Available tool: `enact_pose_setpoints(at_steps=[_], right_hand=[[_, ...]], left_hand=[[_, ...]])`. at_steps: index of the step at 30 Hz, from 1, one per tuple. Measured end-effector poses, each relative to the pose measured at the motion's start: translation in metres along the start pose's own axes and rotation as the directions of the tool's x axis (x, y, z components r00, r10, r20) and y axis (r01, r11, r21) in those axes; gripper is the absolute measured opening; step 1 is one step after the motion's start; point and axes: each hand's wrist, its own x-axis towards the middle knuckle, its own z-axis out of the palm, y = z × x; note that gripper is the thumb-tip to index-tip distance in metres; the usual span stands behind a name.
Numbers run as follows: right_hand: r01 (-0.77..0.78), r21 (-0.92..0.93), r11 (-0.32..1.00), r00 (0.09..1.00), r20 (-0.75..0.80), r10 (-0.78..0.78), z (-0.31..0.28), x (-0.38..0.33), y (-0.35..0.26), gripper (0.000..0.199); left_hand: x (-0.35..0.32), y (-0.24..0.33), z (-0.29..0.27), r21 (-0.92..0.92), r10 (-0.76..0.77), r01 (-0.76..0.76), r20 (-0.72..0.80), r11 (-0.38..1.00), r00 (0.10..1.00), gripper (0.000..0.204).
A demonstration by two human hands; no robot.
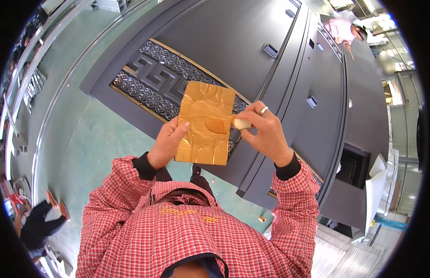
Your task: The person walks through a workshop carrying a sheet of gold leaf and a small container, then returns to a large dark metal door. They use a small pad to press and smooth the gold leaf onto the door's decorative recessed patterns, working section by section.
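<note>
My left hand (168,142) grips the left edge of a flat gold-coated piece of cardboard (196,150), its thumb on top. A wet orange-gold patch of paint (216,125) lies right of the cardboard's middle. Pinched between the thumb and fingers of my right hand (267,132) is a small off-white sponge (243,123), gold-stained on the side facing the cardboard. It is at the cardboard's right edge; I cannot tell whether they touch. Below them lies a dark grey door panel (215,37) with a carved relief band (159,76) edged in gold, partly hidden by the cardboard.
Another dark grey panel (317,125) lies to the right, beyond a long raised frame. A person in pink (340,30) is at the far right. Someone in dark clothes (41,222) is at the lower left. A small gold cylinder (261,218) lies on the green floor (108,139).
</note>
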Motion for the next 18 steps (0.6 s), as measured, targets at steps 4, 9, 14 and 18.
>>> enact_pose_setpoints(at_steps=[4,9,14,18], right_hand=[[0.159,0.042,0.986,0.981,0.105,-0.162,-0.008,0.005,0.028,0.025],[0.031,0.072,0.997,0.996,0.078,-0.037,-0.025,0.007,0.106,0.027],[0.037,0.011,0.999,0.965,0.259,-0.039,0.001,-0.006,0.179,0.028],[0.133,-0.069,0.989,0.92,0.38,-0.097,0.018,-0.015,0.215,0.029]], left_hand=[[-0.003,-0.019,0.014,-0.023,0.069,-0.073,-0.144,0.997,0.987,0.033],[-0.019,-0.046,0.024,-0.054,0.135,-0.165,-0.356,0.985,0.924,0.033],[-0.046,-0.068,0.022,-0.004,0.147,-0.177,-0.545,0.984,0.825,0.034],[-0.057,-0.072,0.027,0.022,0.167,-0.197,-0.626,0.98,0.761,0.035]])
